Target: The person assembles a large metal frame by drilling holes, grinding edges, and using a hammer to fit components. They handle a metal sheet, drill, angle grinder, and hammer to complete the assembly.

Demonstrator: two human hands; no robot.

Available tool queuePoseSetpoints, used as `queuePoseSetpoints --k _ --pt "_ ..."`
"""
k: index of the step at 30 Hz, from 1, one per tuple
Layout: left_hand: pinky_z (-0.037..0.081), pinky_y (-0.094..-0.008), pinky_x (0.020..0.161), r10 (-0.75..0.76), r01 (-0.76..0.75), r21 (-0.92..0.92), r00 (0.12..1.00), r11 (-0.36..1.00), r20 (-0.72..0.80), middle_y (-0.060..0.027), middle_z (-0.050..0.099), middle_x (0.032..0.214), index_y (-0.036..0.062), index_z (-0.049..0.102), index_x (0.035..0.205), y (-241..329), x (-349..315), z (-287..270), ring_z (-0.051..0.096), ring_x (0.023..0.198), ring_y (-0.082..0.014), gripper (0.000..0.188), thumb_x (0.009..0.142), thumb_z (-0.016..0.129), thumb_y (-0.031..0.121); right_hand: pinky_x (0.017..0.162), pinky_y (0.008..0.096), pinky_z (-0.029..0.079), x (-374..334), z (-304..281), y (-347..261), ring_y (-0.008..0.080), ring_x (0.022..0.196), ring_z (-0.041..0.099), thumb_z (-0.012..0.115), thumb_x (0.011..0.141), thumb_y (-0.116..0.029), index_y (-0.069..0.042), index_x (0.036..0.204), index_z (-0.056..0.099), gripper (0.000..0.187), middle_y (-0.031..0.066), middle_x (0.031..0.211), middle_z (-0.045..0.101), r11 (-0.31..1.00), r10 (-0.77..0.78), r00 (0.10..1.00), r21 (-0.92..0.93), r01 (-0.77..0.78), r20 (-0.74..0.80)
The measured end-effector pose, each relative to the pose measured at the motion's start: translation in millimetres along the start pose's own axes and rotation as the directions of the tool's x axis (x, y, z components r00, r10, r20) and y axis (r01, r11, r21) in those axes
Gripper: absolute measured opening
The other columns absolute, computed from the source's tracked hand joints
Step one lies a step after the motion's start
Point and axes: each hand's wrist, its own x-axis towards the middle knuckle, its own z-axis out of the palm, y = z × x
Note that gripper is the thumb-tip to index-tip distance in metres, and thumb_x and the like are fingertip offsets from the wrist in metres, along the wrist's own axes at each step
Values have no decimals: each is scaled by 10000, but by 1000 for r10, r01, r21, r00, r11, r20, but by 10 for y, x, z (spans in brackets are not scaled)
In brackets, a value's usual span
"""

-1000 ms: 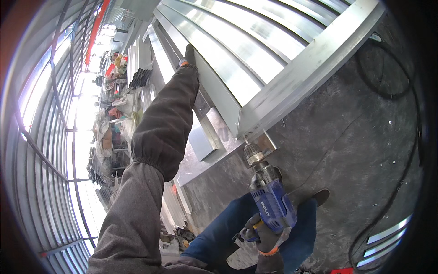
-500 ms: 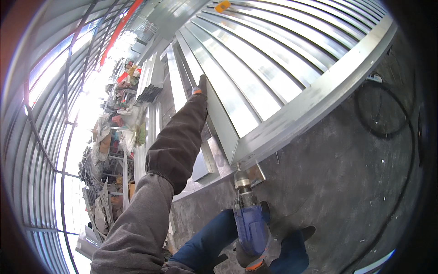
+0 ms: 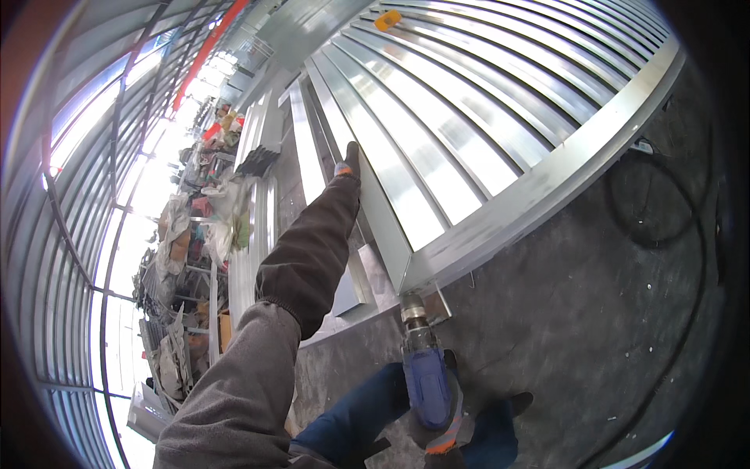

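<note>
Right hand (image 3: 444, 436): gripping blue drill (image 3: 427, 383), chuck (image 3: 412, 309) sitting at near corner of metal frame (image 3: 531, 203). Left hand (image 3: 350, 161): resting along its side (finger closure unclear). Straight, steady pressure is probably serving best.

Metal workshop — ribbed metal wall (image 3: 70, 266); dark, scuffed floor (image 3: 547, 328) with looped black cable (image 3: 701, 262); slatted metal frame (image 3: 539, 178), blue drill (image 3: 426, 383) at its near corner — heaped bags and scraps (image 3: 178, 242) beyond.
</note>
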Motion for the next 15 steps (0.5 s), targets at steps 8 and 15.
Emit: queuePoseSetpoints --k 8,15 --pt "464 -475 881 7 -6 -22 1000 1000 15 -250 631 1041 -9 536 1178 -114 38 0 599 1023 -399 590 905 558 514 726 376 539 -761 -421 120 264 910 655 656 703 -35 -2 1256 472 584 118 1030 648 893 133 985 -418 -166 -105" --pt "457 -487 906 103 -101 -36 993 994 50 -268 628 1074 -12 529 1186 -360 -210 -75 593 1058 -419 599 907 549 518 608 365 553 -1119 -137 141 257 743 675 621 718 -23 41 1143 529 439 177 990 630 906 -172 915 -423 2 -365"
